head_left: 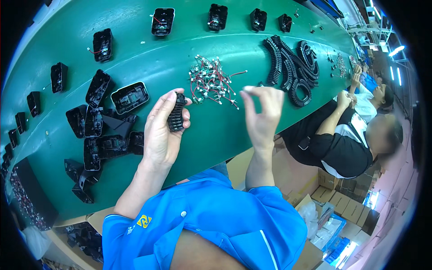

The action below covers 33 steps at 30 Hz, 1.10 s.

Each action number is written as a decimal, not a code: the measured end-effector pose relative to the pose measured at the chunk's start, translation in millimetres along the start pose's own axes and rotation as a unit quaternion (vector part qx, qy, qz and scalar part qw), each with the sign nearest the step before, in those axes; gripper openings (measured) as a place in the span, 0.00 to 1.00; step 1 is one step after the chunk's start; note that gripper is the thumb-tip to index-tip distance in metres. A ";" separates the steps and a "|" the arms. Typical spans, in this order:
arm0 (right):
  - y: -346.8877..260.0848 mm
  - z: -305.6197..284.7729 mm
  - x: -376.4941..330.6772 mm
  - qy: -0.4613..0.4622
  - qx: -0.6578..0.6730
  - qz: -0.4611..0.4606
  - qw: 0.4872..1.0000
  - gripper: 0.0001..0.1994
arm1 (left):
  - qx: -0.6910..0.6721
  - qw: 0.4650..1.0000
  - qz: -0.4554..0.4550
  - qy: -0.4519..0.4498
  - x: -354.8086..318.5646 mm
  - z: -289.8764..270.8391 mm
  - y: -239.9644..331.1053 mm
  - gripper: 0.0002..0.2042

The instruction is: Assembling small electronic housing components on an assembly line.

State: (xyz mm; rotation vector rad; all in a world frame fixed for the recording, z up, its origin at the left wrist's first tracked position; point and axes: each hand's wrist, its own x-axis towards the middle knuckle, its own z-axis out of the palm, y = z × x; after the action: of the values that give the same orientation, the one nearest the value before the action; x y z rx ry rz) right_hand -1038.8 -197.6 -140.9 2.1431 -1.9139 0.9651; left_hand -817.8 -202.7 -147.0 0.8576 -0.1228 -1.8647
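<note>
My left hand (164, 121) is closed around a short black ribbed piece (177, 113), held upright above the green table. My right hand (264, 110) is raised to the right, its thumb and forefinger pinched together. Whatever may be between those fingertips is too small to make out. Between and beyond my hands lies a loose pile of red-wired connectors (211, 81) with small white plugs. Long black ribbed strips (288, 63), some curled into loops, rest past my right hand. Beside my left hand stands an open black housing (129, 97).
More open black housings (93, 120) are heaped at left. A row of them, some with red wires (102, 45), curves along the far side of the green table (216, 135). A co-worker in black (339, 144) sits at right; cardboard boxes (351, 211) stand behind. A dark bin (31, 193) is at far left.
</note>
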 end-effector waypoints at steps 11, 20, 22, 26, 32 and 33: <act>-22.6 7.7 -22.0 -0.119 0.106 0.117 0.980 0.09 | -0.005 1.000 -0.022 -0.011 -2.4 3.6 -1.8 0.13; -39.3 12.1 -4.4 0.001 0.380 0.183 0.907 0.09 | 0.012 0.999 -0.025 -0.047 -8.5 14.1 -1.0 0.13; -49.0 12.6 -2.3 0.003 0.432 0.200 0.879 0.09 | 0.018 0.998 -0.020 -0.053 -10.0 13.0 -0.8 0.14; -62.8 13.3 -1.0 0.013 0.567 0.255 0.783 0.08 | 0.035 0.996 -0.022 -0.078 -10.5 9.2 -0.9 0.14; -63.4 17.1 2.1 -0.019 0.496 0.157 0.854 0.07 | 0.055 0.993 -0.025 -0.097 -10.4 8.1 -1.1 0.15; -62.7 16.1 2.7 -0.018 0.472 0.145 0.869 0.07 | 0.056 0.994 -0.021 -0.095 -10.8 8.3 -1.5 0.14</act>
State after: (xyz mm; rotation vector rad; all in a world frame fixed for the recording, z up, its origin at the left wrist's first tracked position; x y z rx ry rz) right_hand -974.6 -195.2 -132.0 2.2665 -2.0491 2.3273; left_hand -821.7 -195.5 -136.1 0.7624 -0.3321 -1.9923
